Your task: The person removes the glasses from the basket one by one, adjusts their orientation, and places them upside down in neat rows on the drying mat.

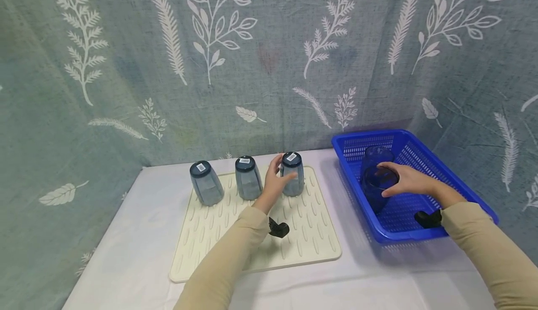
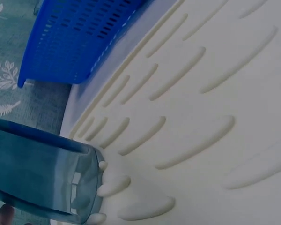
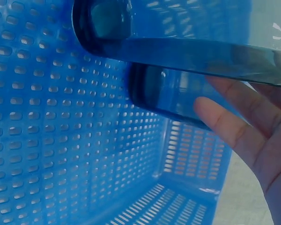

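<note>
On the mat [image 1: 302, 240] our left hand [image 1: 275, 181] gripped an upturned cup [image 1: 293, 173] draining; right hand [image 1: 405, 179] grabbed a glass [image 1: 377, 186] from the basket [image 1: 441, 170].

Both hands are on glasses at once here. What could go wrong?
The left hand holds the right-most upturned glass on the ribbed mat; set on a ridge, it might wobble against the middle glass. The right hand holds one glass in the blue basket close to another; they could knock together.
</note>
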{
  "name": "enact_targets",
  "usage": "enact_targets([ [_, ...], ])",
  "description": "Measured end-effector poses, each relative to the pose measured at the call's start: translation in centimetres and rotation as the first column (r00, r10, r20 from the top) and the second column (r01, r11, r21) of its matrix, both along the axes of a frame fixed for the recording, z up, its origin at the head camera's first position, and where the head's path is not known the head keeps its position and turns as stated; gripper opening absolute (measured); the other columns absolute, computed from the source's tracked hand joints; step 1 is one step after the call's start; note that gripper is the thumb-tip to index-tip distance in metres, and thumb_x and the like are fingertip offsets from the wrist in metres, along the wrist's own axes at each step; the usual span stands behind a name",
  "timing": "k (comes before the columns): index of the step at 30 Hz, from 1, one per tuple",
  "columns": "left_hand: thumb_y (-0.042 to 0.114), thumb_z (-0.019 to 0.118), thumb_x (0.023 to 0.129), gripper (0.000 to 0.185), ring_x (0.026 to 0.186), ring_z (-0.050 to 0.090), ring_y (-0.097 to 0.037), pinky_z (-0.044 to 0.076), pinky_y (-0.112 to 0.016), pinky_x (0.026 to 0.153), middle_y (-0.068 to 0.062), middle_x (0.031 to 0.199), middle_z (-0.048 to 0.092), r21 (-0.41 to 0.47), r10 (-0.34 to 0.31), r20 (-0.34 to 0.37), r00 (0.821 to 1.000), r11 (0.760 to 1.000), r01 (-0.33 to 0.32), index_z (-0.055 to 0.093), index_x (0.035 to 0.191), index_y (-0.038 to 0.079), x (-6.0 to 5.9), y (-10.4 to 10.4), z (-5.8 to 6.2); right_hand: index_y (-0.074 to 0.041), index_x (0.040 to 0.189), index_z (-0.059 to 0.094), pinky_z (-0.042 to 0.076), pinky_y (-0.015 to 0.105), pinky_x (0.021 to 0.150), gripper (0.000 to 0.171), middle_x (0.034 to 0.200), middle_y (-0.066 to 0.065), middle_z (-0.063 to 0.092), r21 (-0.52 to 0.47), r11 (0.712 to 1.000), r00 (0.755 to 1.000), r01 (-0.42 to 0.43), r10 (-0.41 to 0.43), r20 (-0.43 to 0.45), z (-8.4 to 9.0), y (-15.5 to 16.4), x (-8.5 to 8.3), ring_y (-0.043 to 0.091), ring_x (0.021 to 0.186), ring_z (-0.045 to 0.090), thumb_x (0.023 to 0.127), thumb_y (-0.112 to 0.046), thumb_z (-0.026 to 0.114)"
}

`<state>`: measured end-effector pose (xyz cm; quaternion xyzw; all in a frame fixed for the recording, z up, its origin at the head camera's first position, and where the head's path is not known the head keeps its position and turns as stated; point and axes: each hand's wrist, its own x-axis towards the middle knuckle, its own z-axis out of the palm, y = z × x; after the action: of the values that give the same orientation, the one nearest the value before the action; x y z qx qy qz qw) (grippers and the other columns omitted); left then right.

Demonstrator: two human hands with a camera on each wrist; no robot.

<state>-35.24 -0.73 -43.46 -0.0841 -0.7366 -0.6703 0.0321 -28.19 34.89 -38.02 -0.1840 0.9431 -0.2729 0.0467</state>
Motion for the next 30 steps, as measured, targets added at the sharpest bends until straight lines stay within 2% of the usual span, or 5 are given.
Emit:
enact_targets([
  [12,0.012,0.07,0.08,0.075,0.134,0.025,-0.038,0.03,-0.049,0.105,-0.014,0.146,0.029,-0.04,-0.04,0.057,0.998,0.998,0.042,0.028,0.142,0.006,1.6,-1.1,-0.6,0.006,0.134,0.036,0.04,0.059,0.088,0.08,0.12,0.022,0.055,-0.058,0.998,0.999,0.01,-0.012,-0.037,1.2,0.0,0.5,0.041,0.114,0.047,0.074,-0.028,0.074],
  [17,0.009,0.069,0.081,0.073,0.131,0.027,-0.042,0.031,-0.051,0.104,-0.019,0.146,0.028,-0.045,-0.056,0.051,0.997,0.997,0.058,0.028,0.141,0.003,3.2,-1.1,0.5,0.007,0.135,0.034,0.038,0.061,0.089,0.079,0.125,0.026,0.051,-0.082,0.996,0.999,0.031,-0.034,-0.035,1.5,0.3,0.9,0.043,0.117,0.043,0.075,-0.026,0.073],
  [22,0.008,0.068,0.08,0.073,0.129,0.03,-0.044,0.034,-0.051,0.102,-0.021,0.144,0.029,-0.018,-0.056,0.049,0.997,0.998,0.057,0.028,0.14,0.0,3.9,-1.3,0.6,0.003,0.136,0.035,0.046,0.046,0.084,0.075,0.123,0.021,0.055,-0.099,0.995,0.998,0.033,-0.039,-0.057,1.9,0.6,1.2,0.035,0.112,0.049,0.077,-0.024,0.072],
  [24,0.009,0.07,0.08,0.074,0.13,0.03,-0.041,0.035,-0.049,0.102,-0.019,0.144,0.03,-0.015,-0.047,0.044,0.998,0.999,0.048,0.029,0.141,0.003,3.5,-1.3,-0.3,0.003,0.137,0.035,0.046,0.045,0.084,0.073,0.124,0.021,0.053,-0.105,0.994,0.997,0.037,-0.043,-0.061,2.3,0.6,1.3,0.035,0.113,0.048,0.078,-0.023,0.07],
  [30,0.009,0.07,0.079,0.071,0.129,0.033,-0.04,0.037,-0.049,0.1,-0.018,0.142,0.033,-0.005,-0.032,0.021,0.999,0.999,0.033,0.031,0.139,0.005,4.5,-1.5,0.0,0.005,0.137,0.033,0.04,0.057,0.085,0.073,0.128,0.028,0.046,-0.099,0.994,0.994,0.051,-0.06,-0.089,3.7,0.5,1.6,0.041,0.115,0.043,0.079,-0.022,0.069],
])
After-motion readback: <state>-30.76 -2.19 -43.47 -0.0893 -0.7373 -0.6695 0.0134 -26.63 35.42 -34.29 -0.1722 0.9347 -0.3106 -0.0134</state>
